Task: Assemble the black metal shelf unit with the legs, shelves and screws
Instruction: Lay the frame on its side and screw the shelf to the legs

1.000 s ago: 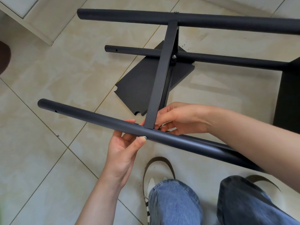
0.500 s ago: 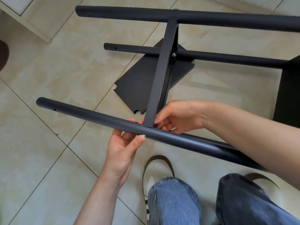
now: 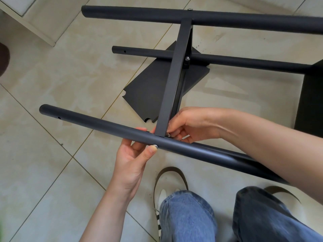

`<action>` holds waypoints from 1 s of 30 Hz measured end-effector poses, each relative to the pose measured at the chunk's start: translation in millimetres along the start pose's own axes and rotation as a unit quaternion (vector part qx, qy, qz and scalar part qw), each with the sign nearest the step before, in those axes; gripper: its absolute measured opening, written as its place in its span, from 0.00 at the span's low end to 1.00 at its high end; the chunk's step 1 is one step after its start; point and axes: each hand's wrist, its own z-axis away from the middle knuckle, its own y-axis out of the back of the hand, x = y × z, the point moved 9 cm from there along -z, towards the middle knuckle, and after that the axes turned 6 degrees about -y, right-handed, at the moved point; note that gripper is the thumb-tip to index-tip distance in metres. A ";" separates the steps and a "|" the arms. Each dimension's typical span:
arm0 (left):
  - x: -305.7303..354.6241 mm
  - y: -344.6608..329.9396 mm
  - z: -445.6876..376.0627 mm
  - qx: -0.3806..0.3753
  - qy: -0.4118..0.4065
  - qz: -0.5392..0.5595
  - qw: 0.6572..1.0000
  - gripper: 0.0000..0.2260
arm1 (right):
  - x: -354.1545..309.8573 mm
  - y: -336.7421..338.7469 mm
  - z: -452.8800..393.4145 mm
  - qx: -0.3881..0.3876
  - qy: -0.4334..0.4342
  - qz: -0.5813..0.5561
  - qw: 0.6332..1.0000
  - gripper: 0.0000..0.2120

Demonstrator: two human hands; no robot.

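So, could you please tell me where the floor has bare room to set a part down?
Bare tile lies left of the loose shelf panel, between the near leg and the middle leg. It is crowded where both hands, left and right, work at the shelf edge.

Place: a room in a home, I'd say, not a workshop.
Floor: I'm working straight on the glossy beige tiled floor (image 3: 52, 84), marbled, with thin grout lines.
Furniture: the pale base of a cabinet (image 3: 26, 18) sits at the floor's far left corner.
My dress: jeans (image 3: 188, 217) and striped slip-on shoes (image 3: 161, 194), ordinary house wear.
Work: flat-pack black shelf parts (image 3: 157, 88) lie loose on the tiles, with no bench under them.
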 end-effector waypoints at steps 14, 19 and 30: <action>0.1 5.5 -0.6 -0.003 -0.006 -0.042 0.999 0.28 | -3.9 4.2 9.1 0.049 -0.024 0.016 0.998 0.07; -1.4 4.3 0.3 0.011 -0.007 -0.022 1.000 0.26 | -16.3 18.2 25.4 0.117 0.060 -0.043 0.990 0.05; 7.0 -11.4 10.1 0.011 -0.001 0.014 1.000 0.22 | -38.7 22.3 60.8 0.181 0.126 -0.116 0.968 0.31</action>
